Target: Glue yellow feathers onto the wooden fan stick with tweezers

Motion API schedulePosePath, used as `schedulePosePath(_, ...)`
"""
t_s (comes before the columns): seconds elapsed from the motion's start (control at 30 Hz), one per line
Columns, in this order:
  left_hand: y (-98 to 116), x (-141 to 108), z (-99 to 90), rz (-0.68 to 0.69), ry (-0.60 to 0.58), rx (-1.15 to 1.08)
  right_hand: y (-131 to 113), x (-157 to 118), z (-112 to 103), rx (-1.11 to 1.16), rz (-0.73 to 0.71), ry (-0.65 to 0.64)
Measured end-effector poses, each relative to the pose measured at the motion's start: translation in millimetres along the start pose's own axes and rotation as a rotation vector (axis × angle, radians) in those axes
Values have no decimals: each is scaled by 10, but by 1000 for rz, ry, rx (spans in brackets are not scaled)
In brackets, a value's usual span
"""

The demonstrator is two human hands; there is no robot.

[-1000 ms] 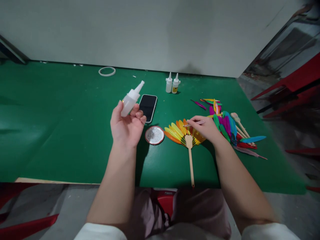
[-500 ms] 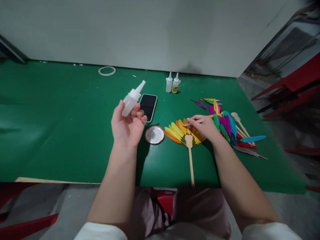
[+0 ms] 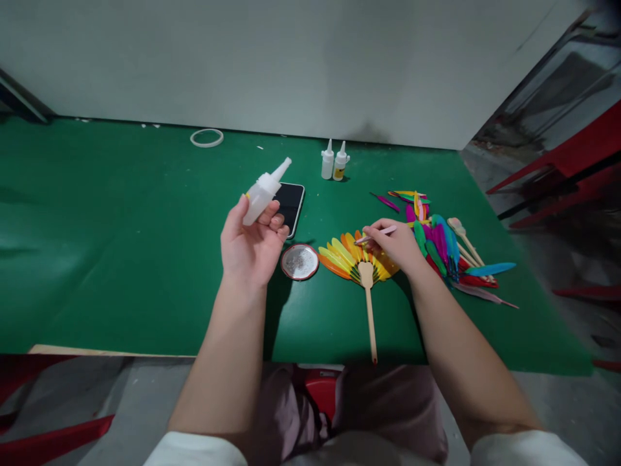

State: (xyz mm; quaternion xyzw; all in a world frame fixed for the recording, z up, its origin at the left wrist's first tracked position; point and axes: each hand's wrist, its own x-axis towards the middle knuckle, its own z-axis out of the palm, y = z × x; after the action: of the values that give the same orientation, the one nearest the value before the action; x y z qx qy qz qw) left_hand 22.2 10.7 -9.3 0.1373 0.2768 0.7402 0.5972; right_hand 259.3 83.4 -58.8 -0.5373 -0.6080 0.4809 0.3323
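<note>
Feather fan [image 3: 366,275] lies on the green surface [image 3: 121,259] in front of me, its yellow and orange feathers spread in an arc around the pale wooden head, its straight handle pointing back toward the near edge. My right grip [image 3: 395,246] is over the right half of the feathers, thumb and fingers pinching a slim pink tool [image 3: 381,234]; its tip slants down to the left, at the orange feathers near the top of the arc, and I cannot tell whether it touches them. My left grip [image 3: 252,249] is raised, palm up, to the left of the fan, with thumb and fingers closed on the lower part of a translucent white bottle [image 3: 259,202], which tilts with its nozzle up and to the right. Behind that hand lies a phone [image 3: 291,207], partly hidden by the bottle and my fingers. Just beside the leftmost feathers sits a small round dish [image 3: 299,279] with a red rim. Farther back, near the wall [image 3: 242,65], two small bottles [image 3: 327,166] stand upright side by side, and a white ring [image 3: 207,145] lies well to their left. On my right, a heap of colourful feathers [image 3: 439,243] lies beside wooden sticks [image 3: 469,246].
</note>
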Motion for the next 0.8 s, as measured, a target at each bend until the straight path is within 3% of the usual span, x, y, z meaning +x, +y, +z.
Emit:
schedulePosePath(0.57,-16,5,-2,-12,-9,25,-4,11,17,89,33,-26)
schedulePosePath(0.8,-47,-12,18,20,13,64,9,20,5,192,62,24)
